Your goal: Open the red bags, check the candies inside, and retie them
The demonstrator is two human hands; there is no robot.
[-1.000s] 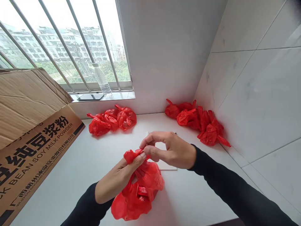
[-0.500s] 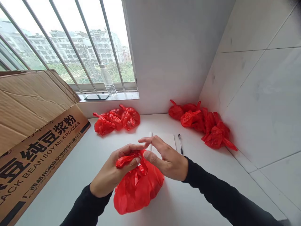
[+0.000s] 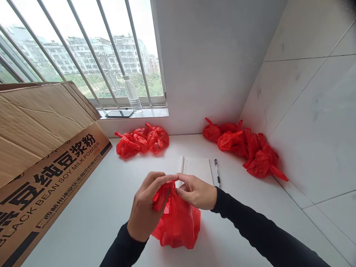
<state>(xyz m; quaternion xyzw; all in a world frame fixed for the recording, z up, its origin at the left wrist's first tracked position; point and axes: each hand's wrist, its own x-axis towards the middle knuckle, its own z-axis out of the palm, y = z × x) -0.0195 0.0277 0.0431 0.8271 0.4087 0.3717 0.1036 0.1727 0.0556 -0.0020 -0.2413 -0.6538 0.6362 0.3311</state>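
A filled red plastic bag [image 3: 180, 228] rests on the white table right in front of me, its gathered top raised between my hands. My left hand [image 3: 148, 205] is closed around the gathered plastic on the left side, with a loop of it showing between thumb and fingers. From the right, my right hand [image 3: 196, 191] pinches the bag's top; the fingertips of both hands meet there. What the bag contains is hidden.
Tied red bags [image 3: 141, 141] sit at the back left, and several more [image 3: 236, 144] along the right wall. An open notebook [image 3: 197, 167] and a pen [image 3: 217, 172] lie behind my hands. A large cardboard box [image 3: 52, 178] stands left. A bottle [image 3: 132, 94] and a phone [image 3: 119, 114] are on the sill.
My left hand has turned more upright and moved right around the bag's top. My right hand's fingers, raised and apart before, now close on the plastic. The bag has shifted slightly right.
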